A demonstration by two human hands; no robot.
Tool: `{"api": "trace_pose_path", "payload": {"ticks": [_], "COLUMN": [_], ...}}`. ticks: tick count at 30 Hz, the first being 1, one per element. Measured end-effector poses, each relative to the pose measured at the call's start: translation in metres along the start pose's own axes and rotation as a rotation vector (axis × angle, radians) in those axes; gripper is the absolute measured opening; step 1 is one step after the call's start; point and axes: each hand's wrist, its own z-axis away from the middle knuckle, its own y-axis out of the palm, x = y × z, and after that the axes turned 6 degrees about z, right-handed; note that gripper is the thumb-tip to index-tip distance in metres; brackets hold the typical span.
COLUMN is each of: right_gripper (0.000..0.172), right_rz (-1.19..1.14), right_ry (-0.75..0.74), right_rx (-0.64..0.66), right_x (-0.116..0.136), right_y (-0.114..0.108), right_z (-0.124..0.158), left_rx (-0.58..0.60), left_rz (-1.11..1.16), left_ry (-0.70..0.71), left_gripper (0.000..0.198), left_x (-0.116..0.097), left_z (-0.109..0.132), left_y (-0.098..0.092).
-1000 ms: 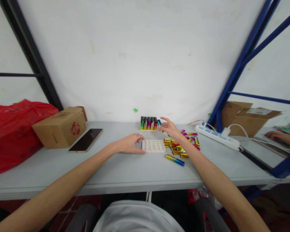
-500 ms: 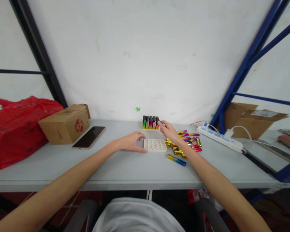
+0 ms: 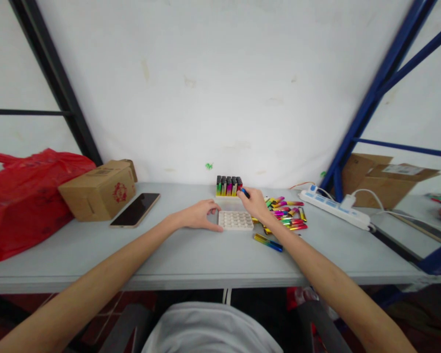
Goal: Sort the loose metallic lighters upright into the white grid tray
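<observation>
A white tray [image 3: 235, 221] with rows of round holes lies flat on the table. My left hand [image 3: 202, 215] grips its left end, thumb at the near corner and fingers at the far one. Just beyond the tray's far right corner, my right hand [image 3: 255, 203] is closed around a lighter [image 3: 245, 192], whose dark blue end sticks out past the fingers. Behind the tray stands a block of upright lighters [image 3: 228, 186] with black tops, set in a white base. Shiny multicoloured lighters [image 3: 288, 214] lie in a loose pile to the right, partly behind my right wrist.
One yellow-and-blue lighter [image 3: 268, 242] lies apart, nearer the table's front edge. A phone [image 3: 135, 210], a cardboard box [image 3: 97, 190] and a red plastic bag [image 3: 33, 201] are on the left. To the right are a white power strip [image 3: 334, 211] and a blue metal frame [image 3: 375, 98].
My right hand has come slightly toward me and down from beside the upright lighters, turning so the lighter's blue end shows more. My left hand and the tray are still.
</observation>
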Motion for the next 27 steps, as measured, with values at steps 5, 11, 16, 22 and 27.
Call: {"api": "trace_pose_path", "payload": {"ticks": [5, 11, 16, 22, 27], "right_gripper": [0.044, 0.042, 0.034, 0.033, 0.03], "right_rz": [-0.017, 0.003, 0.04, -0.019, -0.054], "right_ry": [-0.003, -0.007, -0.014, -0.053, -0.16], "right_rx": [-0.026, -0.017, -0.014, 0.003, 0.125], "right_x": [0.0035, 0.0037, 0.0003, 0.0012, -0.0006], "right_y": [-0.0019, -0.0007, 0.002, 0.0017, 0.0078], "right_z": [0.0021, 0.0021, 0.0008, 0.0033, 0.0051], "left_rx": [0.02, 0.02, 0.024, 0.028, 0.035], "left_rz": [-0.018, -0.034, -0.03, -0.023, -0.023], "left_ry": [-0.007, -0.001, 0.004, -0.001, -0.022], "left_gripper": [0.072, 0.073, 0.073, 0.073, 0.073], "left_x": [-0.0004, -0.0011, 0.0004, -0.0001, -0.0027], "left_z": [0.0002, -0.0004, -0.0009, -0.0014, -0.002], "left_y": [-0.0011, -0.0018, -0.001, -0.0013, -0.0016]}}
